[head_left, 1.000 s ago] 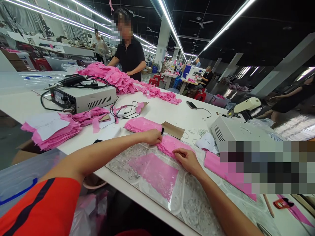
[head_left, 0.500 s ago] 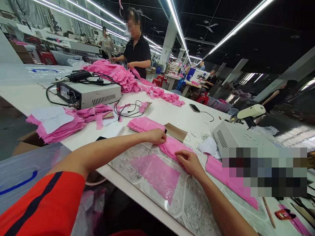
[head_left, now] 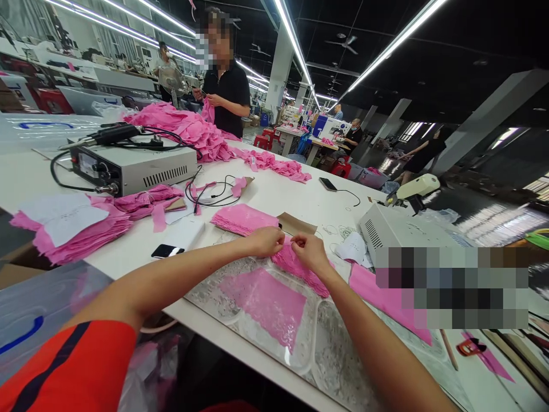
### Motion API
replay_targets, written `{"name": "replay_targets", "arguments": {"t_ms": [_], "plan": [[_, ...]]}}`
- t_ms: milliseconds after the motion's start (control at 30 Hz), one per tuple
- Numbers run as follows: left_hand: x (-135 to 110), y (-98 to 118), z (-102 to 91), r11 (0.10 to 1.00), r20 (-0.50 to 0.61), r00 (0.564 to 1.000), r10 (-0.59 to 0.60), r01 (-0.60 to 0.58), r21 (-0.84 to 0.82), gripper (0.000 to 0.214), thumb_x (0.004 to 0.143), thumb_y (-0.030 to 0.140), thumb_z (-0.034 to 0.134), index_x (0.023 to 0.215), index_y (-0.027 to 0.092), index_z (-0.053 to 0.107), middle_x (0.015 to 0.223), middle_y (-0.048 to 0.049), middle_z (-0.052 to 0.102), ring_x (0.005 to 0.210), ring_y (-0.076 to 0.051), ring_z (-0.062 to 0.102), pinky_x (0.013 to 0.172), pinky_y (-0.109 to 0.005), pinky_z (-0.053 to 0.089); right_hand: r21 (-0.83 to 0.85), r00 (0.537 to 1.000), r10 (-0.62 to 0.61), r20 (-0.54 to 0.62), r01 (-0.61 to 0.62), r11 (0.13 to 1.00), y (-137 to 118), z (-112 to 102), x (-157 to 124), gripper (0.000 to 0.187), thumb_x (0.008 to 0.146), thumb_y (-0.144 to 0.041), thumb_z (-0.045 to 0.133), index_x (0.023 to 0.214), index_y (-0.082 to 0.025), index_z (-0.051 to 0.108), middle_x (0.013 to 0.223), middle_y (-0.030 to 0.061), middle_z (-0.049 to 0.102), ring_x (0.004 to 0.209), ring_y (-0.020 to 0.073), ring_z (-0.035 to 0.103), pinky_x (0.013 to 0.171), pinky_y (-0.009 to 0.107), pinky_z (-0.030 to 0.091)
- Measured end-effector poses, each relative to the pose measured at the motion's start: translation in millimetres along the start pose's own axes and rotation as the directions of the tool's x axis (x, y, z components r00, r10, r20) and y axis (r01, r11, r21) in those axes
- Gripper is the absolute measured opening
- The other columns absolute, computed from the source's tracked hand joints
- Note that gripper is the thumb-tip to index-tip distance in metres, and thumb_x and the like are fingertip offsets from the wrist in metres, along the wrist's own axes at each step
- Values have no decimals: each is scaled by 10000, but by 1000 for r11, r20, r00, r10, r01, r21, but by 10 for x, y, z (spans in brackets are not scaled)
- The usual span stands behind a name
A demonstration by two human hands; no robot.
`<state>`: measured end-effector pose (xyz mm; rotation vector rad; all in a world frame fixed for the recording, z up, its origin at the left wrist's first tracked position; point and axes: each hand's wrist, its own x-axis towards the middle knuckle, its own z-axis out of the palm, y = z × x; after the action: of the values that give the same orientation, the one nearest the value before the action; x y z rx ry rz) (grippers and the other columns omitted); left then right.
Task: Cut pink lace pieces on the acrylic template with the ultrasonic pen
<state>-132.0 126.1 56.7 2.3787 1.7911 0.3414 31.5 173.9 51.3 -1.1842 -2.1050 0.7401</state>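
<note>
My left hand (head_left: 263,240) and my right hand (head_left: 307,250) meet with pinched fingers over a stack of pink lace pieces (head_left: 300,269) on the white table (head_left: 300,197). Both pinch at its far edge; what sits between the fingertips is too small to name. A single pink lace piece (head_left: 266,302) lies flat on a clear sheet (head_left: 343,355) just in front of my hands. Another neat pink stack (head_left: 242,219) rests beyond my left hand, beside a brown card (head_left: 295,223).
A grey control box (head_left: 132,166) with cables stands at the left, a second box (head_left: 394,229) at the right. Pink piles (head_left: 184,129) cover the far table, where a person in black (head_left: 227,86) handles fabric. A phone (head_left: 166,250) lies near my left arm.
My right hand has moved left and forward from the near side of the lace stack to meet my left hand at its far edge. The person in black lifted a pink piece.
</note>
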Motion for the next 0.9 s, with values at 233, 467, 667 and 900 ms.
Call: {"name": "replay_targets", "arguments": {"t_ms": [233,467,667,900], "plan": [[-6,488,55,995,-117,990,-84,91,52,492,843,599,545,866,136,710,949,-120,673,956,-282,626,822,-376,473,179,972,149,-184,-115,977,28,-456,-107,141,646,-310,551,693,-192,612,556,2,635,541,176,649,489,269,507],[291,1129,329,987,-146,989,-25,48,156,339,858,350,520,983,89,698,1009,-185,671,999,-326,607,851,-460,419,288,889,251,-383,-143,947,88,-980,-525,180,616,-333,598,709,-179,588,553,10,641,502,172,655,452,250,523],[137,1385,448,945,-105,960,260,-231,231,224,801,207,547,944,102,684,969,-180,653,975,-309,574,870,-477,400,210,807,387,-445,-326,922,526,-1347,-1402,229,655,-420,578,649,-191,577,508,29,631,397,163,581,404,265,463],[-322,1554,727,802,18,831,556,-542,251,166,745,116,552,859,168,661,901,-109,640,907,-265,548,1000,-503,328,-179,841,338,-422,-443,879,965,-1312,-2397,264,719,-438,483,569,-227,535,479,2,572,452,149,528,499,276,396]]}}
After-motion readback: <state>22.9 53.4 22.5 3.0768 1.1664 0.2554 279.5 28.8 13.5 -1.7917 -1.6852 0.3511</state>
